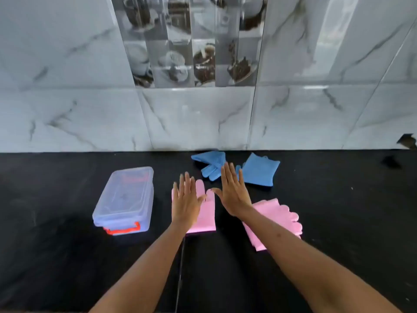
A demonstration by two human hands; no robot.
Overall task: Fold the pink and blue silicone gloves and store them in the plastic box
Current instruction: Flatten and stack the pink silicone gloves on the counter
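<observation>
Four gloves lie on the black bench (67,256) in front of me, none folded yet by my reading. My left hand (186,201) is spread flat, fingers apart, over the nearer pink silicone glove (206,216), and I judge it is pressing the glove smooth before a fold. My right hand (233,194) hovers open just beside it, gripping nothing. The second pink glove (276,219) lies partly under my right forearm, fingers pointing right. Two blue gloves sit by the marble-tiled wall (79,114): the left blue glove (211,164) crumpled, the right blue glove (259,169) flatter. The clear plastic box (125,201), lid on, red latch toward me, waits to the left, within easy reach for storing.
</observation>
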